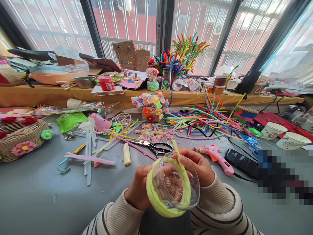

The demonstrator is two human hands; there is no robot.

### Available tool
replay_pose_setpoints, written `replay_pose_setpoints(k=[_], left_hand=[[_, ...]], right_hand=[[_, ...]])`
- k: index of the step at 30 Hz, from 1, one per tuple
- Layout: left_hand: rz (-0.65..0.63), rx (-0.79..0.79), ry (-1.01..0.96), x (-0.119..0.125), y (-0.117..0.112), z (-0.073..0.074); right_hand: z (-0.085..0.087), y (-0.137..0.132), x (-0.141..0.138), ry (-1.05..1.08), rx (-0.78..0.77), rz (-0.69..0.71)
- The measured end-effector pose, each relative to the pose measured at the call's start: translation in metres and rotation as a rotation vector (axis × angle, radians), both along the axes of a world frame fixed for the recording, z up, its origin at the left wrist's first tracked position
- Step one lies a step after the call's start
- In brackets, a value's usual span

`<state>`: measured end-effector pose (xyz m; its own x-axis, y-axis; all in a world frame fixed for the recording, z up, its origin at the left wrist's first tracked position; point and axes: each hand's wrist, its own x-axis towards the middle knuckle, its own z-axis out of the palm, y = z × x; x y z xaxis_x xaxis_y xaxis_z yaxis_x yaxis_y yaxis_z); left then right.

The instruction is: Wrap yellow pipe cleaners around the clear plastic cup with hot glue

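Both hands hold a clear plastic cup point(175, 184) close to the camera, its mouth towards me. A yellow-green pipe cleaner point(160, 204) is wound around the cup's rim and side. My left hand point(138, 191) grips the cup from the left, fingers curled on it. My right hand point(199, 166) wraps over the top right and pinches the pipe cleaner's free end against the cup. Both sleeves are cream with dark stripes.
On the grey table lie scissors point(156, 147), a pink glue gun point(216, 156), a black phone point(242, 162), glue sticks point(88, 153), a heap of pipe cleaners point(202, 119), a woven basket point(19, 138) and paper cups point(274, 130). A cluttered shelf runs under the windows.
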<state>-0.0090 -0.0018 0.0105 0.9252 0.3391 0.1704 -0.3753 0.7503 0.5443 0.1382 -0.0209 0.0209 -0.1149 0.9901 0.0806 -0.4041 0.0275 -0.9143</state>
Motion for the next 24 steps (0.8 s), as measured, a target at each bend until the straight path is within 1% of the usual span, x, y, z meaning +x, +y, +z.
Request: replay_pose_setpoints(k=[5, 8, 11, 15, 17, 24], left_hand=[[0.041, 0.044, -0.053, 0.001, -0.002, -0.003], [0.061, 0.073, -0.070, 0.001, -0.003, -0.005], [0.087, 0.106, -0.070, 0.001, -0.003, -0.008], [0.191, 0.104, 0.010, 0.001, -0.004, -0.011], [0.215, 0.081, 0.051, 0.000, -0.004, -0.013], [0.159, 0.031, 0.040, -0.003, -0.003, -0.020]], right_hand=[[0.000, -0.001, -0.002, 0.013, -0.011, -0.022], [-0.001, 0.000, -0.001, -0.015, -0.012, -0.002], [-0.002, 0.002, 0.001, -0.045, 0.026, 0.020], [-0.003, 0.004, 0.003, -0.097, 0.095, 0.012], [-0.003, 0.004, 0.003, -0.124, 0.118, 0.017], [-0.004, 0.003, 0.003, -0.139, 0.119, 0.004]])
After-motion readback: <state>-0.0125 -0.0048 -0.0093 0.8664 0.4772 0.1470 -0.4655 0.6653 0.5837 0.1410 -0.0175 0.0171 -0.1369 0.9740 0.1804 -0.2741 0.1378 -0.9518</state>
